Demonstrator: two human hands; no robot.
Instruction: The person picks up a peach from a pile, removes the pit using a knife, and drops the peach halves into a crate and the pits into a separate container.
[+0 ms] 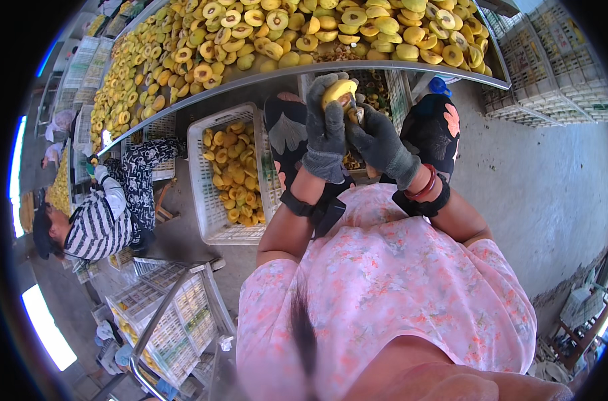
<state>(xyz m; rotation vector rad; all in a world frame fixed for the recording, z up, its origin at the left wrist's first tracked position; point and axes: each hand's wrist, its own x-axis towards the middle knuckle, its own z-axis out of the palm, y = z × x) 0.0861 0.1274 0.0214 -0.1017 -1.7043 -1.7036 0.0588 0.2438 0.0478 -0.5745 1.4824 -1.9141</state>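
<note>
My left hand (326, 130), in a grey knit glove, grips a yellow stone-fruit half (340, 90) with its brown cut hollow turned towards my right hand. In my right hand (384, 143), gloved alike, is a small pitting tool (354, 113); its metal end touches the fruit's cut side, and the fingers hide most of its handle. Both hands are above my knees, just in front of the rim of a metal-edged table (284, 71). Halved yellow fruit (354, 17) lies heaped on that table, many pieces still bearing brown centres.
Left of my knees stands a white plastic crate (199, 200) of pitted halves. Another crate (400, 100) with dark scraps sits between my knees. Stacked crates (544, 65) rise at right, near a blue container (439, 86). A co-worker (101, 225) sits at left, before a metal-framed cart (156, 328).
</note>
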